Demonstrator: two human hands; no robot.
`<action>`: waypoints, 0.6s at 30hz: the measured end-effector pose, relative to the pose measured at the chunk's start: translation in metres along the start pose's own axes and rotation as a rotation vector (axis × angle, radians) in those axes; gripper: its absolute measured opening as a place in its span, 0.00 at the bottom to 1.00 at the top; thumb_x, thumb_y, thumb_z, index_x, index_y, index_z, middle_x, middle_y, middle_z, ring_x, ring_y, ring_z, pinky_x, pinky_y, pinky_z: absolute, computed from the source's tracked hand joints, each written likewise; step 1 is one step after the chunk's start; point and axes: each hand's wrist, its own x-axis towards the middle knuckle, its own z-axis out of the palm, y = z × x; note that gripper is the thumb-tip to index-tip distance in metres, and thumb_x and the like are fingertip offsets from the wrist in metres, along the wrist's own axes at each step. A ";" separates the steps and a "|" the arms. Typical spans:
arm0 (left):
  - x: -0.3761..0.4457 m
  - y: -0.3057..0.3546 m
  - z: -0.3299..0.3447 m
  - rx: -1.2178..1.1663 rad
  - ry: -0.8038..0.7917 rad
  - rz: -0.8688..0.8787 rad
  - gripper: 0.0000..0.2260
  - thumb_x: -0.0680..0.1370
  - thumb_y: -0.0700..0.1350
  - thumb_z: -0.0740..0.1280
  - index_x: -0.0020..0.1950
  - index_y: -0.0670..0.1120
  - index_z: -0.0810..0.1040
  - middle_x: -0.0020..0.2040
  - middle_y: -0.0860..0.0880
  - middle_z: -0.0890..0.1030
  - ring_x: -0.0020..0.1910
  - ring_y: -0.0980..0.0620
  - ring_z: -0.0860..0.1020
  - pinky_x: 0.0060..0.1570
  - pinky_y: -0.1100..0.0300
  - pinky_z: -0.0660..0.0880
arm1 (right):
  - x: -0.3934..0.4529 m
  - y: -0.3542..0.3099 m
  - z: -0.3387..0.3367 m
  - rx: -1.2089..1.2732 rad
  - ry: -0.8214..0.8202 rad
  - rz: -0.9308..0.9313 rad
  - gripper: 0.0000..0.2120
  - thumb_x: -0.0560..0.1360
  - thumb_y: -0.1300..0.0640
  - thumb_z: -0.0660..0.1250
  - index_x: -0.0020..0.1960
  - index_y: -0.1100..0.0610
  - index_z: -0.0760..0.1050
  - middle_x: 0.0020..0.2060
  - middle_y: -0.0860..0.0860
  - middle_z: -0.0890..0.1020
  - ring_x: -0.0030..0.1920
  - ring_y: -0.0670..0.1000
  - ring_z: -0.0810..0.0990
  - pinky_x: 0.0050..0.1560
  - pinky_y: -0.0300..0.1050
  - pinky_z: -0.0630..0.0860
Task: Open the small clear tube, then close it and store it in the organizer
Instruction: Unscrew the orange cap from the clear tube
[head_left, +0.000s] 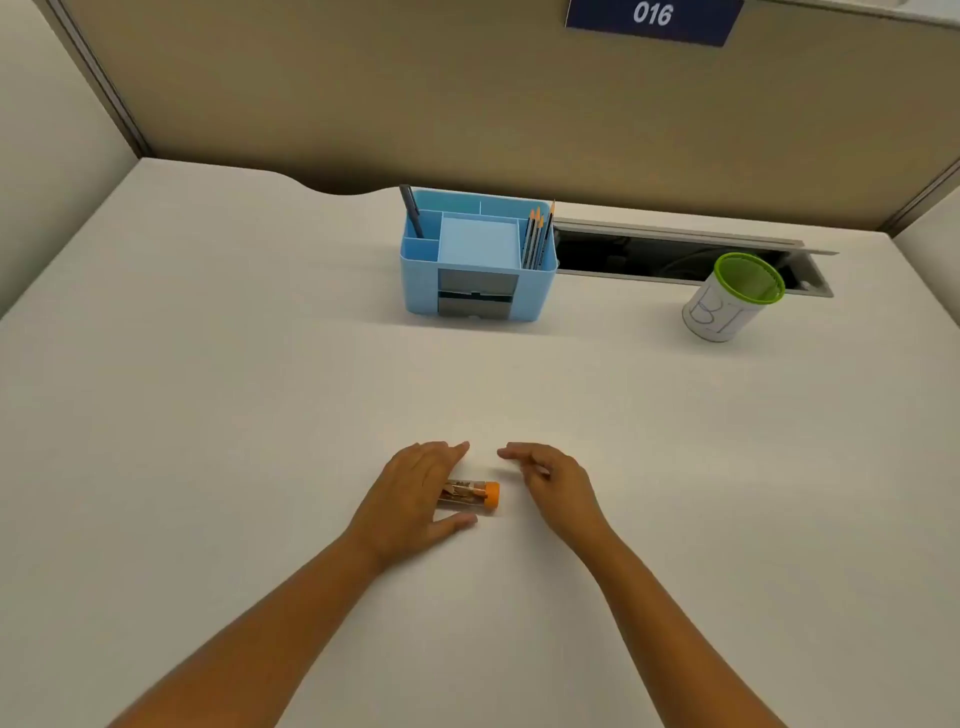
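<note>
The small clear tube (467, 496) lies on its side on the white desk, orange cap on and pointing right, with brownish contents inside. My left hand (413, 493) cups over the tube's left end, fingers above and thumb below it; whether it truly grips is unclear. My right hand (550, 480) hovers just right of the cap, fingers apart, holding nothing. The light blue organizer (540, 291) stands at the far middle of the desk, with several compartments and a grey drawer in its front.
A dark pen (411, 210) stands in the organizer's left slot and several orange-tipped pencils (537, 236) in its right slot. A white cup with a green rim (730, 299) stands at the far right before an open cable slot (675, 257). Beige partition walls surround the desk.
</note>
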 end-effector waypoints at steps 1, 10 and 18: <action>0.000 -0.001 0.001 -0.009 0.006 -0.007 0.34 0.70 0.68 0.55 0.68 0.48 0.62 0.61 0.48 0.76 0.61 0.52 0.71 0.62 0.57 0.67 | -0.002 0.001 0.000 0.047 -0.039 0.013 0.12 0.77 0.60 0.62 0.56 0.50 0.78 0.54 0.44 0.79 0.52 0.38 0.75 0.56 0.28 0.70; -0.001 0.008 0.006 -0.093 0.092 -0.066 0.33 0.70 0.67 0.59 0.67 0.47 0.65 0.56 0.50 0.78 0.57 0.54 0.71 0.61 0.61 0.60 | -0.012 -0.002 0.008 -0.115 -0.129 -0.096 0.17 0.70 0.57 0.72 0.58 0.49 0.77 0.55 0.46 0.81 0.51 0.42 0.77 0.55 0.30 0.71; 0.009 0.026 0.010 -0.139 0.172 -0.104 0.20 0.73 0.52 0.61 0.64 0.50 0.66 0.49 0.48 0.81 0.49 0.51 0.76 0.56 0.51 0.72 | -0.007 -0.017 0.004 0.023 -0.068 -0.049 0.15 0.70 0.61 0.71 0.55 0.53 0.78 0.52 0.49 0.80 0.44 0.40 0.79 0.45 0.26 0.74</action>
